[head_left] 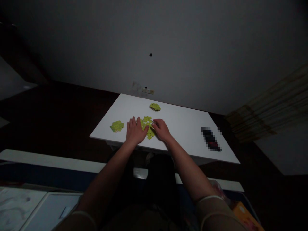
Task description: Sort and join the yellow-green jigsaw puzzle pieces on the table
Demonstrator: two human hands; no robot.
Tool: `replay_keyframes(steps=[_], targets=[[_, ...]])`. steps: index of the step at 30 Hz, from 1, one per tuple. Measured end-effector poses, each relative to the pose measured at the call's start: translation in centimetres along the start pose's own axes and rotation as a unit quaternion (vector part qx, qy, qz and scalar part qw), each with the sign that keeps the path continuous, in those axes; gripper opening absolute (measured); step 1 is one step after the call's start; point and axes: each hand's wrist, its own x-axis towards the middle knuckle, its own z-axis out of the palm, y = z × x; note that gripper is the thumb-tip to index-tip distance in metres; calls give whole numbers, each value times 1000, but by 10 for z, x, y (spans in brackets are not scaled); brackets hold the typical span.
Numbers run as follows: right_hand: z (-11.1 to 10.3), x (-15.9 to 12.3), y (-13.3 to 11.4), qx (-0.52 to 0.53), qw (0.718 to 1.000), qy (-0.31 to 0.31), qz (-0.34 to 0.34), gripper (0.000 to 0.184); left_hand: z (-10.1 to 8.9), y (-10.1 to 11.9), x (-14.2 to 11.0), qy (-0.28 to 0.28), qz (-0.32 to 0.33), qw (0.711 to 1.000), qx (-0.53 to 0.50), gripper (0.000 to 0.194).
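Yellow-green jigsaw puzzle pieces [149, 130] lie in a loose cluster on the white table [183, 125], between my two hands. My left hand [135, 131] rests palm down at the cluster's left side, fingers spread, its thumb reaching onto the pieces and hiding some of them. At the right edge is my right hand [161, 129], its fingers loosely curved, with a gap between thumb and index fingertip. No piece shows clearly in that hand. One green piece [147, 119] sits at the cluster's far end.
A small pile of green pieces [155, 106] lies farther back, another pile [117, 126] to the left. A pixelated dark object [210, 139] is at the table's right. Behind stands a grey wall with a socket strip [148, 91]. An orange package [246, 215] is at lower right.
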Motion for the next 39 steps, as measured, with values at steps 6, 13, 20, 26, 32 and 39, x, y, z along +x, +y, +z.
replay_keyframes(steps=[6, 13, 20, 26, 32, 39], targets=[[-2, -38, -17, -90, 993, -73, -21, 66, 3, 8, 5, -24, 75, 996, 37, 71], [-8, -41, -22, -80, 993, -65, -50, 53, 6, 12, 15, 1, 130, 991, -3, 51], [-8, -41, -19, -46, 996, -49, -54, 46, 26, -3, 30, 51, 145, 975, -163, 51], [-1, -42, -6, 4, 999, -22, -26, 49, 28, -14, 31, 85, 186, 931, -302, 47], [4, -37, -3, 78, 997, 4, -2, 49, 26, -3, 30, 103, 141, 918, -355, 48], [2, -35, -6, 107, 994, 15, -15, 47, 33, 24, 34, 100, 45, 920, -377, 41]])
